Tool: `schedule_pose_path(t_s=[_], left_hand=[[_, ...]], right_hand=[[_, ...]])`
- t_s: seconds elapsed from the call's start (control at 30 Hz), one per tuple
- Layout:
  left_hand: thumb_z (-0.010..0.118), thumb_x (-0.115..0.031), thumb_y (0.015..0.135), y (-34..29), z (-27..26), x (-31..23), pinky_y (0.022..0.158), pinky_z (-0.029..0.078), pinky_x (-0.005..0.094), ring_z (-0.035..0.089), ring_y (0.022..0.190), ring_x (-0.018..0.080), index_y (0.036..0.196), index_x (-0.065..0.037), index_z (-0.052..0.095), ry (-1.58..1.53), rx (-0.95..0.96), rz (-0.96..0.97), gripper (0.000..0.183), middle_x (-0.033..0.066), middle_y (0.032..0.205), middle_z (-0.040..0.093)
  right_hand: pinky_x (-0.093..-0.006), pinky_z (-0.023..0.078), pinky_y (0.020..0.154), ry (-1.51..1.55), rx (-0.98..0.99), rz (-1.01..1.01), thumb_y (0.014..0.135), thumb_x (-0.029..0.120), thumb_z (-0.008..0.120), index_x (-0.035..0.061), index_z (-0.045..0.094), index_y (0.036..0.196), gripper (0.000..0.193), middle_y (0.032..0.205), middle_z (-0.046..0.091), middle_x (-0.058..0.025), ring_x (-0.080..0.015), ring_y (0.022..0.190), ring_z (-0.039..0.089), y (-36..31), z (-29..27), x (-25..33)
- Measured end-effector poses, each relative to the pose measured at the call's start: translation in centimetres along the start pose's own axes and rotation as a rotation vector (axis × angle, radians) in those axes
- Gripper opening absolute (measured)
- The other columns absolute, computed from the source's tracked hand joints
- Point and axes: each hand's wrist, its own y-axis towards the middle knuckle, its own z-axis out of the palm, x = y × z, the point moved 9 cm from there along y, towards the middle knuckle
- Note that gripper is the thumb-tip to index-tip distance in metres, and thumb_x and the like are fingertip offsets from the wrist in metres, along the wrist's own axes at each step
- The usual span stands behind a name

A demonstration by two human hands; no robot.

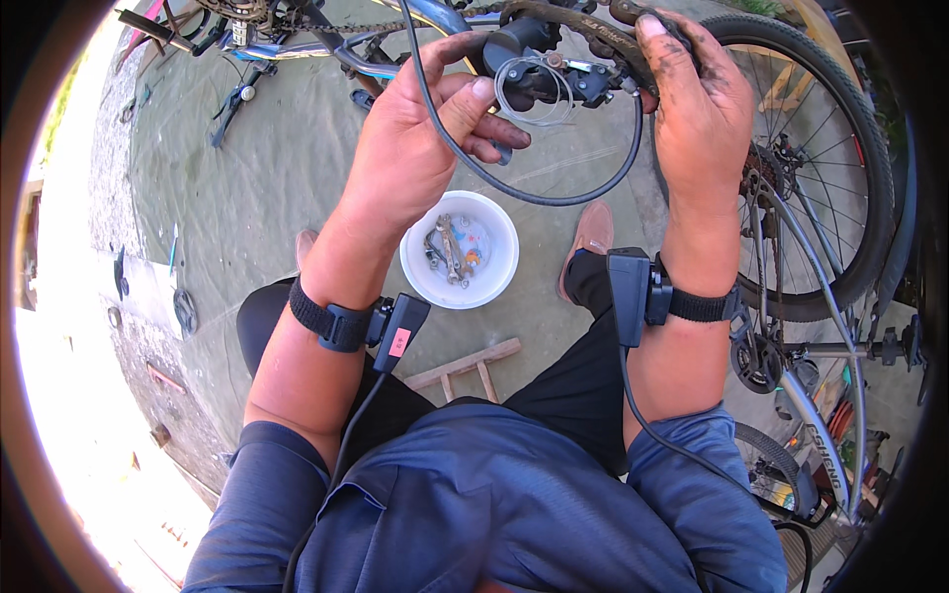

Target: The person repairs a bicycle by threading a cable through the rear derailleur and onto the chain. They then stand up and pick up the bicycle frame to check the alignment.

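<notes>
left hand (445, 109) half-curled at wire coil (542, 121), pinch unclear; right hand (697, 104) clasps derailleur (591, 87) between the two, black cable (554, 201) looping beneath both; hold derailleur steady, keep coil unkinked

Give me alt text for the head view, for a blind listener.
A person's grease-stained left hand and right hand handle a black rear derailleur with coiled wire and looping cable housing. Below, a white bucket of metal parts stands on a green ground sheet; a silver bicycle is at right.
</notes>
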Motion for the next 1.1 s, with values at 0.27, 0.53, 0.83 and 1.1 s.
schedule_pose_path(t_s=[0.27, 0.53, 0.83, 1.1], left_hand=[[0.070, -0.005, 0.082, -0.2, 0.7, -0.8, 0.062, 0.052, 0.0234, 0.068, 0.079, 0.0155, 0.140, -0.001, 0.033, 0.076, -0.041, 0.014, 0.070, 0.0120, 0.096, 0.066], [0.070, 0.003, 0.081, 0.3, 1.1, -0.6, 0.080, 0.055, 0.0280, 0.064, 0.098, 0.0166, 0.138, 0.002, 0.034, 0.157, -0.135, 0.118, 0.068, 0.0127, 0.109, 0.065], [0.069, 0.005, 0.080, 0.6, 1.2, -0.4, 0.072, 0.058, 0.0302, 0.064, 0.097, 0.0203, 0.135, -0.002, 0.039, 0.217, -0.199, 0.171, 0.063, 0.0120, 0.119, 0.059], [0.068, 0.005, 0.081, 0.5, 1.1, -0.4, 0.071, 0.058, 0.0296, 0.064, 0.094, 0.0192, 0.135, -0.002, 0.039, 0.291, -0.207, 0.176, 0.062, 0.0121, 0.116, 0.059]], right_hand=[[-0.0178, 0.031, 0.051, 0.044, 0.025, 0.034, 0.092, 0.007, 0.057, -0.0010, 0.064, 0.095, 0.011, 0.071, 0.053, 0.0066, -0.0005, 0.059, 0.041, -0.1, 0.3, -0.3], [-0.0208, 0.037, 0.052, -0.036, 0.115, 0.006, 0.091, 0.010, 0.058, -0.0028, 0.064, 0.096, 0.015, 0.066, 0.055, 0.0030, -0.0030, 0.059, 0.046, -0.1, 1.1, 0.8], [-0.0312, 0.045, 0.056, -0.085, 0.066, -0.279, 0.088, 0.013, 0.059, -0.0016, 0.063, 0.090, 0.015, 0.066, 0.059, -0.0122, -0.0158, 0.058, 0.054, -0.4, 0.4, 3.6], [-0.0357, 0.046, 0.057, -0.077, 0.046, -0.342, 0.086, 0.014, 0.059, -0.0002, 0.062, 0.086, 0.015, 0.069, 0.060, -0.0196, -0.0300, 0.061, 0.061, -0.6, -0.1, 3.8]])
